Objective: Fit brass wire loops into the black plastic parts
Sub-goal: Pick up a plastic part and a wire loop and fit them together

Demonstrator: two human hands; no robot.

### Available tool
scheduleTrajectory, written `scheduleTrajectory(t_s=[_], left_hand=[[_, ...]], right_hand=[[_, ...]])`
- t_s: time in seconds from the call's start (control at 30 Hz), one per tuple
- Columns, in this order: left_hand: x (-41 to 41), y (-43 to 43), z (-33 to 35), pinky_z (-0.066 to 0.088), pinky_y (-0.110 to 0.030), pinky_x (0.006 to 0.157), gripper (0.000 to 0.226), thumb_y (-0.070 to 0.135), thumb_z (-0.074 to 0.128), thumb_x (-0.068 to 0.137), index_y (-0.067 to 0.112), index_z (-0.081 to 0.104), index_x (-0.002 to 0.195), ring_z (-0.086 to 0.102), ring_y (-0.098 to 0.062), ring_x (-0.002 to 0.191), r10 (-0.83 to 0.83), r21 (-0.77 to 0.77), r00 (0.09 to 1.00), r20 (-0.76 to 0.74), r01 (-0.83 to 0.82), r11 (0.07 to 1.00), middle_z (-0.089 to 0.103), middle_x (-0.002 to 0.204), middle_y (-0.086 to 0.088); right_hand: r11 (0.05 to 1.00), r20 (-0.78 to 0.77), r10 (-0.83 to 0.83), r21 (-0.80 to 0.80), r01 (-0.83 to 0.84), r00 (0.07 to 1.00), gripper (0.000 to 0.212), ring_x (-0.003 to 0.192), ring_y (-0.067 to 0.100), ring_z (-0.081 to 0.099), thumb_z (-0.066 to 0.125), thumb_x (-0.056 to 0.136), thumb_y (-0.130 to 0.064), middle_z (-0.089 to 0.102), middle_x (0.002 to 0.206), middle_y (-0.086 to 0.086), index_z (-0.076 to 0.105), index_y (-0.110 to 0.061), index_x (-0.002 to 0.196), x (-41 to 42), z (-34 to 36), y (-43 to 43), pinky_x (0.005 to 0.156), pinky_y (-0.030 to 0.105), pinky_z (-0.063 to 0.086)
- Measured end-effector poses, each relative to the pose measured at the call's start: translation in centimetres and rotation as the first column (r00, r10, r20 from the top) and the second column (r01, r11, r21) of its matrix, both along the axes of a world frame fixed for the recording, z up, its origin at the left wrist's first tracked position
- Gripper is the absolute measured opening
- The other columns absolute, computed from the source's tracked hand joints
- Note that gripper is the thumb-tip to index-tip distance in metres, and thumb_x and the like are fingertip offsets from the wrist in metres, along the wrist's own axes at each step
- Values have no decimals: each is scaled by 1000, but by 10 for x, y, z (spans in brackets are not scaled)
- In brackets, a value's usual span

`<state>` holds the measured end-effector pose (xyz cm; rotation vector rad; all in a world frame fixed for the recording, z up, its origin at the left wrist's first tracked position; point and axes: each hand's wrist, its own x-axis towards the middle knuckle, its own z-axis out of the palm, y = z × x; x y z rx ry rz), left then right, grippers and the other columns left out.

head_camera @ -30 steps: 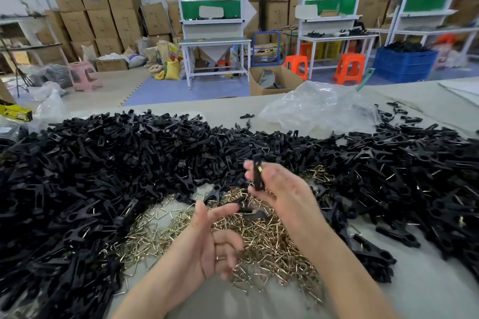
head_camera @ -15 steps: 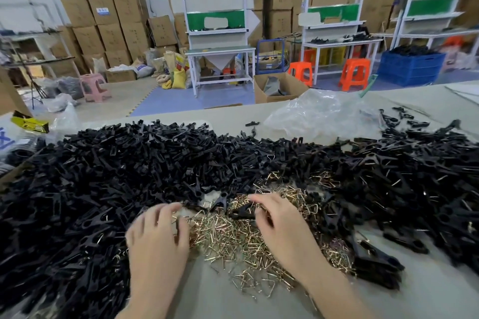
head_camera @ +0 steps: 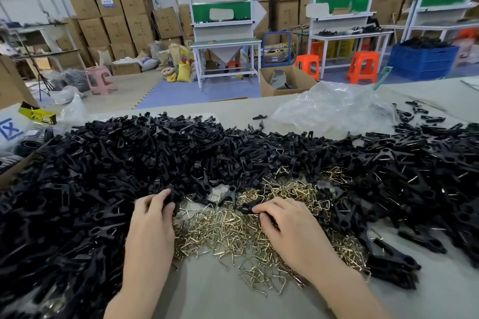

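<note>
A big heap of black plastic parts [head_camera: 108, 163] covers the left and far side of the grey table [head_camera: 212, 292]. A pile of brass wire loops [head_camera: 233, 228] lies in front of me between my hands. My left hand [head_camera: 151, 225] reaches into the edge of the black heap, its fingers curled round a black part [head_camera: 169, 195]. My right hand [head_camera: 287, 228] rests on the brass loops and pinches another black part [head_camera: 250, 206] at its fingertips. More black parts with loops showing [head_camera: 414, 176] are heaped on the right.
A crumpled clear plastic bag [head_camera: 334, 109] lies at the table's far edge. Beyond the table are white workbenches [head_camera: 223, 41], orange stools [head_camera: 363, 66], a blue crate [head_camera: 425, 61] and stacked cardboard boxes [head_camera: 114, 15]. A cardboard box edge [head_camera: 13, 173] sits at the left.
Both hands have dropped from mid-air onto the piles. The left hand turned palm down and moved into the black heap; the right hand lowered with its black part onto the brass loops.
</note>
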<state>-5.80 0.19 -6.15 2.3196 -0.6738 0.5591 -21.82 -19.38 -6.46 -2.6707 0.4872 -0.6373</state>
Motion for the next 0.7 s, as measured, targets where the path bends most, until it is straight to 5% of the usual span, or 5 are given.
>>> scheduleTrajectory(t_s=[0.17,0.37,0.47,0.57,0.7], left_hand=[[3,-4,9,41,-18,77,36,45,44,102,25,57,129,55,3,92,-91,-407,971,-223,-8,914,54,116,3],[4,6,22,40,-35,53,29,50,36,105,37,61,98,46,-15,57,-155,-693,942,-297,-101,714,60,71,10],[8,15,26,43,-37,56,36,51,32,105,32,60,93,50,-14,56,15,-523,972,-236,-140,841,60,69,6],[16,27,29,48,-40,65,41,50,35,101,24,60,84,57,-19,65,163,-41,961,-224,-177,983,65,73,3],[10,28,28,46,-38,74,43,54,39,100,25,66,117,61,-35,88,286,446,934,-215,-167,879,59,104,-5]], right_hand=[[1000,-30,3,5,-2,1000,29,114,-1,50,43,106,-35,61,119,-24,63,-37,127,0,0,0,107,16,26],[1000,-34,4,13,-4,999,29,115,1,51,43,106,-35,61,120,-23,63,-36,127,0,0,0,108,18,27],[1000,-34,5,14,-4,999,30,114,2,51,42,106,-34,62,120,-22,63,-35,127,1,0,-1,107,19,27],[1000,-28,4,18,-3,1000,29,115,4,52,44,106,-33,63,120,-21,64,-34,126,1,0,0,107,20,27],[1000,-34,5,14,-4,999,28,115,5,52,44,106,-33,63,120,-21,64,-35,126,1,0,-1,109,21,28]])
